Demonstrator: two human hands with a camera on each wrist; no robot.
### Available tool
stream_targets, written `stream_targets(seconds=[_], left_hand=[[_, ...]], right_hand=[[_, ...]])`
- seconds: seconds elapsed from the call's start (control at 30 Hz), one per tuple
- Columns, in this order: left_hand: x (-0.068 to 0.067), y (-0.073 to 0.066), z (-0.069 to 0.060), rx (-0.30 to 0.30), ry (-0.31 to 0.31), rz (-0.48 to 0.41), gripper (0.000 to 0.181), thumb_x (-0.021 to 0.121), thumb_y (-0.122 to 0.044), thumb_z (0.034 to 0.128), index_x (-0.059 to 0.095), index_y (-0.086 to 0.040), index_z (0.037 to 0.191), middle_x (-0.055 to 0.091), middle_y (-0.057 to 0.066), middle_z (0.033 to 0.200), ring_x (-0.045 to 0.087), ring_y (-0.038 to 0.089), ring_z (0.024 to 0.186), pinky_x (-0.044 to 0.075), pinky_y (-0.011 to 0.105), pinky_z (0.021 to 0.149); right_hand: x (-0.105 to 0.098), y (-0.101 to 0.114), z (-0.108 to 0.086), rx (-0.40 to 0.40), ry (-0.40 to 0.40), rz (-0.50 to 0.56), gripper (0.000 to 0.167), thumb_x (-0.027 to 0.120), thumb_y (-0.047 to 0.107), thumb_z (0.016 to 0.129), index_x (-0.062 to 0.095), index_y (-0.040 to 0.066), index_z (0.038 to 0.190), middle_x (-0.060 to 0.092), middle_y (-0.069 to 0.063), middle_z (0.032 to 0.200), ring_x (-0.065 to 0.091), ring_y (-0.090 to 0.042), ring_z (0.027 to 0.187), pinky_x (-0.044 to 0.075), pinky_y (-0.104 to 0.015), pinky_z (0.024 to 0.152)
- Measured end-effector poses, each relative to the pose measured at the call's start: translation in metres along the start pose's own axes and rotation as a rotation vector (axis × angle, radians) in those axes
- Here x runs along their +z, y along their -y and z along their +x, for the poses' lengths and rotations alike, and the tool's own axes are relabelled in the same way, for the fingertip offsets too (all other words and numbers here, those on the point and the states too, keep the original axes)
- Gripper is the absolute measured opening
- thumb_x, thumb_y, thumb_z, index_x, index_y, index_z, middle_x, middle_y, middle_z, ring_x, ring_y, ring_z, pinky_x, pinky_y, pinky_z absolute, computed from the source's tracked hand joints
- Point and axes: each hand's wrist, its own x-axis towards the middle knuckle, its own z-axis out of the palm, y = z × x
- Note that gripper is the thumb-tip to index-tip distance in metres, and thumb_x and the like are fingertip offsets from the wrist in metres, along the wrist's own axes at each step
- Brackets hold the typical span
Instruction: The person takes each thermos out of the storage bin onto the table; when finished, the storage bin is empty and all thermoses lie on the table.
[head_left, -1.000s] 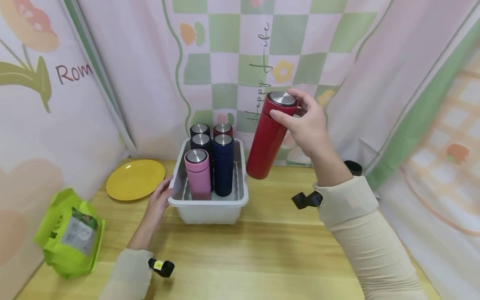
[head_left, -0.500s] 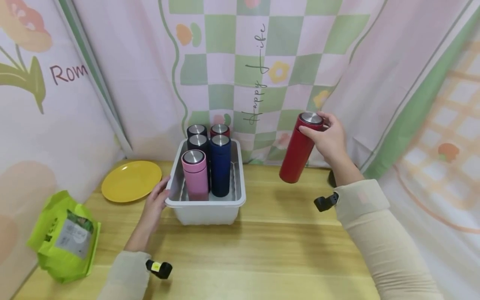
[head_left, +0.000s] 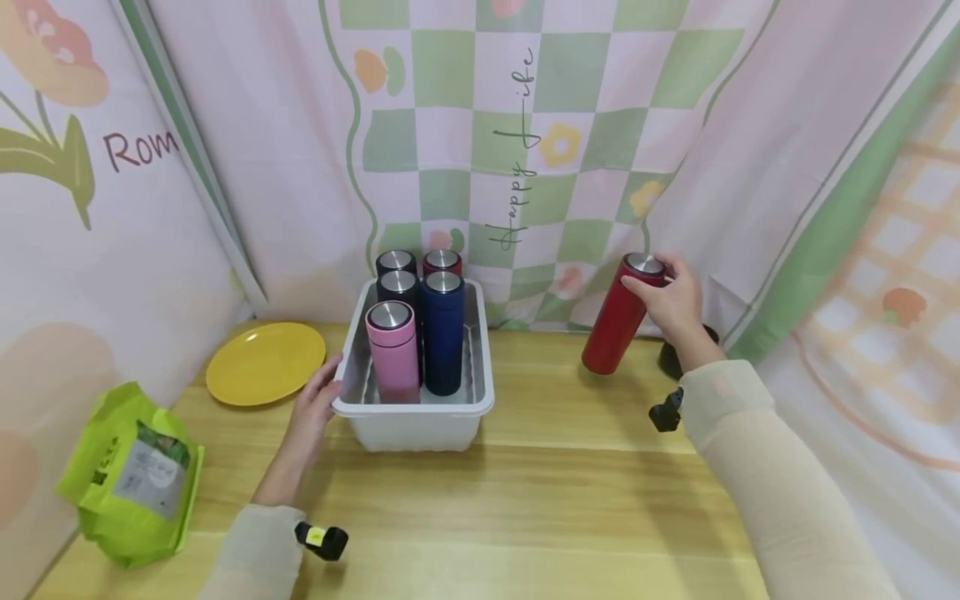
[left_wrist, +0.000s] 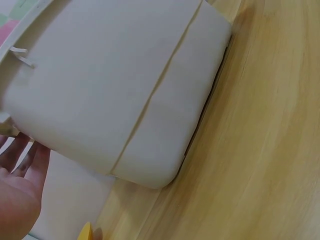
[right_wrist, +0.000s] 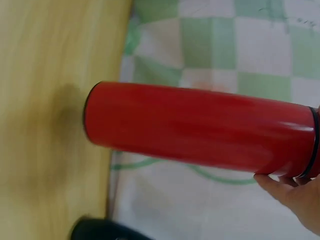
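Note:
My right hand (head_left: 675, 304) grips a red thermos (head_left: 615, 321) near its steel-topped lid, thumb on one side and fingers on the other. The thermos hangs tilted over the right of the table, its base just above the wood in the right wrist view (right_wrist: 200, 127). My left hand (head_left: 315, 404) touches the left side of a white plastic bin (head_left: 420, 429), fingers fairly straight against its rim. Standing in the bin are several thermoses: a pink one (head_left: 394, 358), a navy one (head_left: 443, 342), two dark ones (head_left: 397, 283) and a red one (head_left: 442, 262) behind.
A yellow plate (head_left: 266, 364) lies left of the bin. The bright green bag (head_left: 135, 475) stands at the table's left edge. Partly behind my right wrist is a black round object (head_left: 669, 358). A patterned curtain (head_left: 510, 142) hangs along the table's back edge.
My right hand has carried the red thermos rightward and down, from beside the bin to low over the right of the table. My left hand stays at the bin.

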Motion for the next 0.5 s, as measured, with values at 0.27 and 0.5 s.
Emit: stream_targets(seconds=[0.27,0.5], left_hand=[[0.001,0.0,0.0,0.013,-0.003,-0.011,0.051,0.039,-0.008,0.1028,0.026,0.007,0.149,0.028,0.022,0.152,0.038,0.019,0.124,0.042,0.027,0.097],[0.002,0.0,0.0,-0.005,-0.019,0.007,0.05,0.038,-0.008,0.103,0.027,0.005,0.15,0.028,0.021,0.153,0.038,0.017,0.122,0.043,0.024,0.092]], right_hand=[[-0.003,-0.028,0.02,0.006,-0.026,-0.033,0.084,0.069,0.04,0.088,0.027,0.01,0.154,0.032,-0.018,0.152,0.037,-0.034,0.133,0.038,-0.046,0.102],[-0.009,-0.05,0.035,0.078,-0.045,0.051,0.084,0.068,0.035,0.09,0.022,0.009,0.155,0.026,-0.017,0.155,0.032,-0.032,0.135,0.035,-0.042,0.105]])
